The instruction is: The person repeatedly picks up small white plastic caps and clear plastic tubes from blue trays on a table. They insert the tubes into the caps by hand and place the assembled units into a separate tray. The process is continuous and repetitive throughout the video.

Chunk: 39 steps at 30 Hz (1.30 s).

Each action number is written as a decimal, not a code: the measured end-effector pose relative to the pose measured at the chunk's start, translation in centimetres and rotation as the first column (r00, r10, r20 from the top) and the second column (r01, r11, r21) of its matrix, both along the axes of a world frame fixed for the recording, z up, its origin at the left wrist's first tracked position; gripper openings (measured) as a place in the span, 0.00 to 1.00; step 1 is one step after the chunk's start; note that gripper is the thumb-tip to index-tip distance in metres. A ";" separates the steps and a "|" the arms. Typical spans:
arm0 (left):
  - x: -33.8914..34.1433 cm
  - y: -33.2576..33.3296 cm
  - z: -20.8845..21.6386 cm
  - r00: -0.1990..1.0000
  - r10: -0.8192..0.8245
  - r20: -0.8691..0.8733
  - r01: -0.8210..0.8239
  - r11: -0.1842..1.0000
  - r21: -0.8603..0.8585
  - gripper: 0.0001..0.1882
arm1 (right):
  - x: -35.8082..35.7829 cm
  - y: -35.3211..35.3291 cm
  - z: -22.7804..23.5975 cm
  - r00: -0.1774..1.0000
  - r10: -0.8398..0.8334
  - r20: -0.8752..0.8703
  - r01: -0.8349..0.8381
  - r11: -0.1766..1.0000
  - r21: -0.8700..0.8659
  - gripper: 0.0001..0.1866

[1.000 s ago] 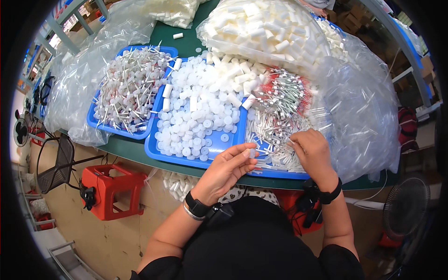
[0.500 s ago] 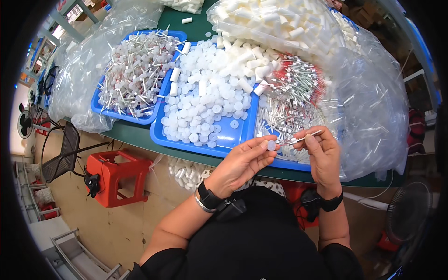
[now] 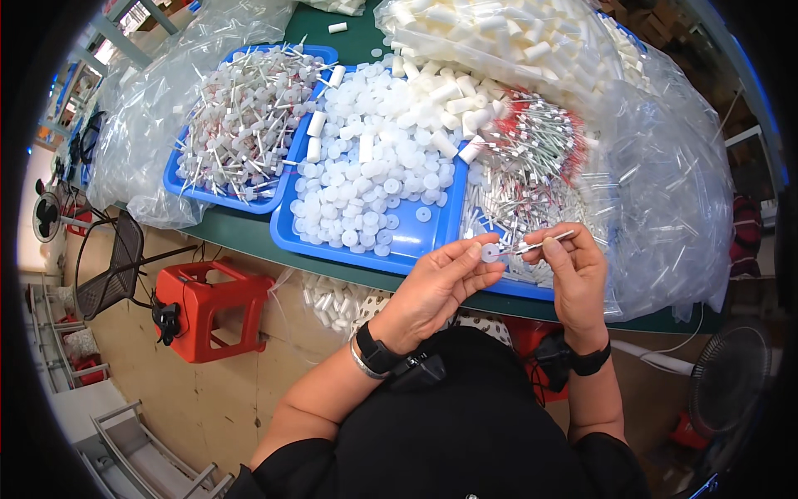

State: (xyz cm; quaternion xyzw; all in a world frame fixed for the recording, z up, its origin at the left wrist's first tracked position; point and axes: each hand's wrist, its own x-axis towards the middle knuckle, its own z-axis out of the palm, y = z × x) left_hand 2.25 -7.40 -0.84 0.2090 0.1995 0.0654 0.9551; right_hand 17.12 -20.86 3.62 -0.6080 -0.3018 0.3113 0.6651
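Observation:
Between the thumb and fingers of my left hand (image 3: 438,284) is a translucent white disc (image 3: 490,253) with a small hole in its middle. My right hand (image 3: 575,270) pinches a thin white stick (image 3: 544,242) whose tip points left at the disc; whether the tip touches the disc I cannot tell. Both hands are above the near edge of a blue tray full of thin silvery-white sticks with red wires (image 3: 532,195). Left of it, a blue tray (image 3: 407,237) holds many loose discs (image 3: 353,200) like the one in my hand.
A third blue tray (image 3: 270,204) at the left is heaped with sticks carrying discs. White cylinders (image 3: 499,37) fill a clear bag at the back. Plastic bags (image 3: 657,200) lie along the right. A red stool (image 3: 212,308) and a black chair (image 3: 116,262) stand left of the table.
The disc in my left hand has turned to show its face and centre hole more plainly. My right hand with the stick has barely moved. The view has shifted slightly.

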 end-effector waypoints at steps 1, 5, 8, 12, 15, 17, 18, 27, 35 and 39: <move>0.0 0.0 0.2 1.000 0.006 0.000 -0.006 1.000 0.009 0.21 | -0.1 0.1 0.0 1.000 -0.004 0.009 0.004 1.000 -0.008 0.07; -0.2 -0.2 0.5 1.000 0.017 -0.022 -0.015 0.995 0.097 0.21 | -0.1 0.0 0.0 0.999 -0.026 0.031 0.027 1.000 -0.015 0.07; -0.2 -0.2 0.5 1.000 0.021 -0.023 -0.018 0.993 0.121 0.21 | -0.3 0.0 0.4 0.998 -0.016 0.058 0.017 1.000 -0.023 0.07; -0.3 -0.3 0.4 1.000 0.014 -0.018 -0.012 0.994 0.106 0.20 | -1.1 0.0 0.6 0.998 0.013 0.065 -0.013 1.000 -0.013 0.06; -0.2 -0.3 0.1 1.000 0.016 0.001 -0.016 0.997 0.079 0.19 | -1.2 -0.1 0.1 0.971 0.077 0.227 -0.066 0.996 -0.055 0.05; -0.2 -0.4 -0.1 0.999 0.048 -0.006 -0.048 0.997 0.066 0.18 | -1.0 -0.2 -0.1 0.929 0.132 0.347 -0.087 0.986 -0.142 0.04; -0.3 -0.4 -0.2 0.998 0.055 -0.006 -0.055 0.997 0.061 0.18 | -1.0 -0.3 0.1 0.909 0.155 0.387 -0.081 0.976 -0.200 0.04; -0.4 -0.7 -1.3 1.000 0.023 0.008 -0.023 0.997 -0.068 0.15 | -2.2 0.2 0.9 0.776 0.197 0.599 0.030 0.937 -0.347 0.05; -0.3 -0.9 -1.7 1.000 -0.007 -0.004 0.007 0.997 -0.075 0.16 | -2.4 0.6 -0.6 0.535 0.109 0.838 0.049 0.986 -0.159 0.06; -0.3 -0.8 -1.4 1.000 -0.007 -0.015 0.006 0.998 -0.068 0.16 | -2.2 0.4 -0.9 0.640 0.148 0.754 0.010 0.979 -0.202 0.08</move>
